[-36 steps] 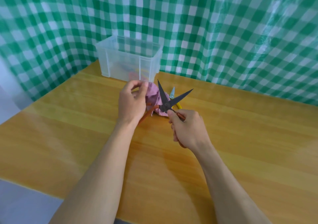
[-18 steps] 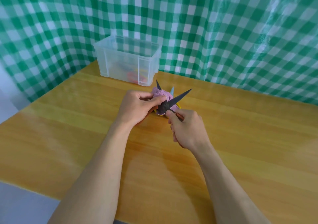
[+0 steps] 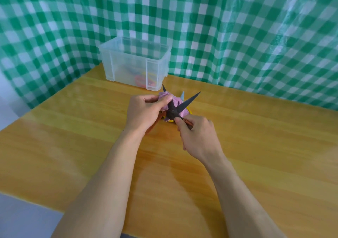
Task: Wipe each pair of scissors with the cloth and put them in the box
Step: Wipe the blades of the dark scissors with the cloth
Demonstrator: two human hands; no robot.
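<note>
A pair of black-bladed scissors (image 3: 180, 108) with brown handles is spread wide over the table's middle. My right hand (image 3: 198, 137) grips one brown handle. My left hand (image 3: 144, 111) pinches the pink cloth (image 3: 176, 101) round the left blade, whose tip sticks out above the cloth. Behind the cloth lies another pair of scissors (image 3: 182, 96), showing a light blue blade tip and a bit of yellow handle. The clear plastic box (image 3: 134, 64) stands at the back, with coloured scissors inside.
The wooden table (image 3: 256, 146) has its front edge near my elbows and its left edge close to the box. A green and white checked curtain (image 3: 237, 27) hangs right behind the table.
My left hand has slid the cloth down the left blade toward the pivot and now moves back up it. The right hand and the scissors have stayed almost still.
</note>
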